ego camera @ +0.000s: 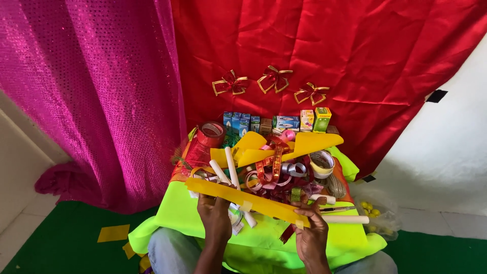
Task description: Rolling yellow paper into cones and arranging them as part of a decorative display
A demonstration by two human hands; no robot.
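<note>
Head view, looking down at a lap covered by a neon-green cloth [198,210] that serves as the surface.

Left hand [214,219]: closed around the lower left part of a long yellow paper strip [243,200], fingers wrapped over its edge. Right hand [310,234]: pinching the strip's right end between thumb and fingertips. The strip runs slantwise from upper left to lower right, held just above the cloth, in front of the pile of craft goods. A small piece of pale tape sits on the strip near its middle, another at the right end.

Pile on the cloth, behind the strip: white paper rolls [232,167], more yellow paper pieces [309,143], red-and-gold ribbon [274,165], silver ribbon curls [296,168], a red tape roll [211,134], a pale tape ring [322,163]. A white stick [347,219] lies just right of the right hand.

Containers: a row of small cardboard boxes [284,122], blue, yellow and green, stands at the back of the pile; all closed, contents cannot be told. A clear plastic bag [378,215] lies on the floor to the right; it holds small yellow round pieces.

Backdrop: red satin cloth [329,45] with three red-and-gold bows [274,78] pinned on; glittery pink curtain [96,91] to the left. Green floor mat [66,238] carries a yellow paper scrap [113,233].
</note>
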